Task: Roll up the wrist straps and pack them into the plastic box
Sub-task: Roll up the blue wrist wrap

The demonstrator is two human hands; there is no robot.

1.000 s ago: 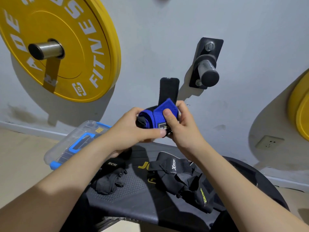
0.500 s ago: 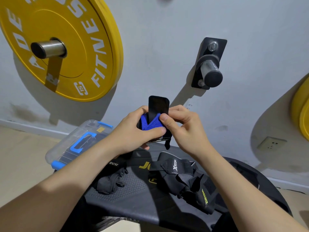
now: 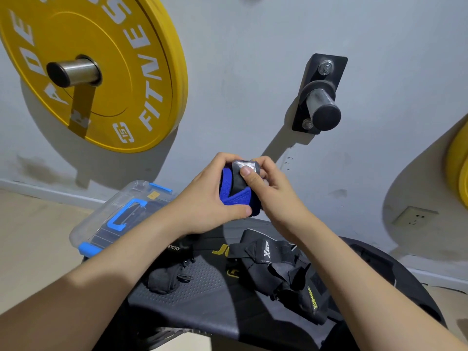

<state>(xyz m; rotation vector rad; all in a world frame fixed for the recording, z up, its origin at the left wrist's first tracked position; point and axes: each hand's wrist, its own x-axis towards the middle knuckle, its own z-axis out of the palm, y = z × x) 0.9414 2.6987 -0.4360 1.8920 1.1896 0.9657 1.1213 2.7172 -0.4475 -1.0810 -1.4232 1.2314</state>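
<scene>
A blue and black wrist strap (image 3: 234, 192), rolled into a tight bundle, is held above the black bench (image 3: 202, 295). My left hand (image 3: 207, 198) grips the roll from the left, thumb under its lower edge. My right hand (image 3: 268, 188) holds it from the right, thumb pressing the black tab on top. The clear plastic box (image 3: 119, 216) with blue latches sits closed at the bench's far left. A black strap (image 3: 281, 272) with white and yellow lettering lies loose on the bench, and another black bundle (image 3: 164, 279) lies under my left forearm.
A yellow weight plate (image 3: 101, 72) hangs on a wall peg at the upper left. A bare steel peg (image 3: 323, 107) juts from the wall above my hands. Another yellow plate (image 3: 458, 168) shows at the right edge. Beige floor lies left of the bench.
The black tab that stood up from the roll has been folded down over it. The hands and roll have dropped a little lower, and my right thumb now presses on the tab.
</scene>
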